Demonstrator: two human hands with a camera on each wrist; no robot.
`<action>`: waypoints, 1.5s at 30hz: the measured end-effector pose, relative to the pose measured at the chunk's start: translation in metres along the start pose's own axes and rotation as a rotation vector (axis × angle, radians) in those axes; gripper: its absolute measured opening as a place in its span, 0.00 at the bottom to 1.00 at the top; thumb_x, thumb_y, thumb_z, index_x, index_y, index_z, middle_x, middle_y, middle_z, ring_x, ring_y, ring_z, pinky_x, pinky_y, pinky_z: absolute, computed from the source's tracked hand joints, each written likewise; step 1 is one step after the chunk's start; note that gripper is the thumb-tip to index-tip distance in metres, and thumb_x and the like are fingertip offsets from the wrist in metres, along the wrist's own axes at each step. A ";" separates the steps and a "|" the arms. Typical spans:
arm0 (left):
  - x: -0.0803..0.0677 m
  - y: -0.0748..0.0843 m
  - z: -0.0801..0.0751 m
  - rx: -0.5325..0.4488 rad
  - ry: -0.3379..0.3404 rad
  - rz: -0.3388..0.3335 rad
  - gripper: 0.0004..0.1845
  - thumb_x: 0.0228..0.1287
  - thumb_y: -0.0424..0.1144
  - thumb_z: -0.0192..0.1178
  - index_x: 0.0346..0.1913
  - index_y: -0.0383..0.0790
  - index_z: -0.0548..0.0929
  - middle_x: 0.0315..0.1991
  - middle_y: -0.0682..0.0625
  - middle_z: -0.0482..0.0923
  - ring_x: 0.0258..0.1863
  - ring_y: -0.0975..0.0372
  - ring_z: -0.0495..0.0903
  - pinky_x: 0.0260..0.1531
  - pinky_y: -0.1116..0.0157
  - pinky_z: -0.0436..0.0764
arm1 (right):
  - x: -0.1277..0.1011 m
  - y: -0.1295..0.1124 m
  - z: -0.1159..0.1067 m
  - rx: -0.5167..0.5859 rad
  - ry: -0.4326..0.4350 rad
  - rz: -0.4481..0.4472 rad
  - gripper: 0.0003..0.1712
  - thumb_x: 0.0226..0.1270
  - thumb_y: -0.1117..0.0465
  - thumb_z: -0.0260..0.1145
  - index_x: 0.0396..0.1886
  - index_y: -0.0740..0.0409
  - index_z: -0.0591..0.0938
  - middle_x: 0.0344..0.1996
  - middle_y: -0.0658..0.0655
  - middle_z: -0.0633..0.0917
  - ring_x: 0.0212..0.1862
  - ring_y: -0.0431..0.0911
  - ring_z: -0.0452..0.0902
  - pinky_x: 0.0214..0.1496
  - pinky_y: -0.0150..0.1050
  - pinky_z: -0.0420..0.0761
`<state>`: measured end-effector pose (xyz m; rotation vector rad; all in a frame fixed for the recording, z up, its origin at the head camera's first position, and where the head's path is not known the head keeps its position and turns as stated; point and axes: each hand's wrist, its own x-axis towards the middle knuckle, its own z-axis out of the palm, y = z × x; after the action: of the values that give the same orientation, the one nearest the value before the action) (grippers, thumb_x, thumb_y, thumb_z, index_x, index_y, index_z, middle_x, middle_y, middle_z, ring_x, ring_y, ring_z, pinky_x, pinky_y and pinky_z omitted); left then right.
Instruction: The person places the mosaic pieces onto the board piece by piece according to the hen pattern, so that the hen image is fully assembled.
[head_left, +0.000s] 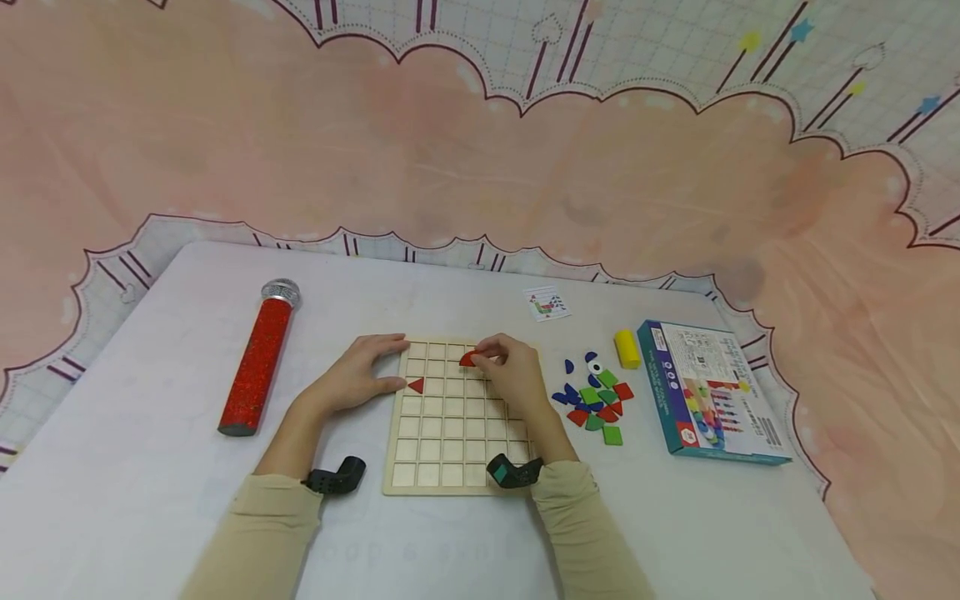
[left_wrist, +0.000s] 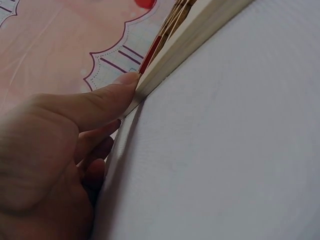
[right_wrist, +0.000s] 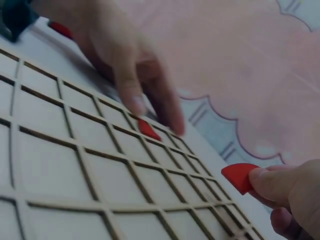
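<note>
While the left hand (head_left: 358,373), fingers spread, touches the board (head_left: 452,428) along its left edge, probably steadying it, the right hand (head_left: 517,375) pinches one red piece (head_left: 467,359) above the far rows.

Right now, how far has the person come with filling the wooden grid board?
Only started: one red triangle lies in the wooden grid board; most visible cells are bare. In hand: the right hand pinches a red quarter-circle piece over the board. Probably left: the loose red, green and blue pieces beside it.
</note>
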<state>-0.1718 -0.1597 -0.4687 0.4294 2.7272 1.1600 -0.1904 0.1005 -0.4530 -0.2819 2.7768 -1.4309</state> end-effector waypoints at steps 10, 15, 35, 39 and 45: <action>0.003 0.003 0.000 0.002 -0.008 0.008 0.34 0.58 0.41 0.67 0.67 0.38 0.68 0.70 0.43 0.62 0.71 0.48 0.54 0.70 0.46 0.55 | -0.005 -0.013 0.026 0.071 -0.023 0.001 0.07 0.61 0.58 0.68 0.39 0.54 0.84 0.33 0.53 0.87 0.32 0.40 0.79 0.33 0.30 0.78; 0.004 0.005 0.001 0.005 -0.011 0.005 0.34 0.57 0.41 0.67 0.67 0.38 0.69 0.70 0.43 0.62 0.71 0.48 0.54 0.70 0.46 0.55 | -0.005 -0.011 0.031 0.069 -0.018 0.010 0.06 0.62 0.58 0.68 0.38 0.52 0.84 0.33 0.51 0.87 0.32 0.39 0.79 0.34 0.29 0.79; 0.002 0.003 -0.002 0.011 0.003 -0.007 0.34 0.58 0.41 0.67 0.67 0.38 0.69 0.71 0.43 0.62 0.71 0.47 0.54 0.70 0.45 0.55 | -0.003 -0.014 0.042 -0.084 -0.019 -0.048 0.07 0.62 0.55 0.68 0.38 0.51 0.84 0.30 0.48 0.86 0.28 0.37 0.72 0.29 0.27 0.72; 0.002 0.003 -0.002 0.010 -0.001 -0.014 0.34 0.58 0.41 0.66 0.67 0.39 0.69 0.71 0.43 0.62 0.72 0.48 0.53 0.70 0.45 0.54 | -0.003 -0.014 0.043 -0.100 -0.015 -0.050 0.07 0.61 0.55 0.68 0.37 0.50 0.84 0.29 0.48 0.86 0.27 0.37 0.72 0.28 0.27 0.71; 0.002 0.001 -0.001 0.008 0.003 -0.006 0.34 0.58 0.41 0.67 0.67 0.38 0.69 0.71 0.43 0.62 0.72 0.48 0.53 0.70 0.46 0.54 | -0.003 -0.014 0.042 -0.131 -0.014 -0.062 0.07 0.61 0.55 0.69 0.38 0.50 0.84 0.29 0.47 0.85 0.26 0.38 0.70 0.26 0.28 0.68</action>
<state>-0.1738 -0.1595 -0.4671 0.4209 2.7346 1.1499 -0.1810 0.0587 -0.4663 -0.3807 2.8789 -1.2552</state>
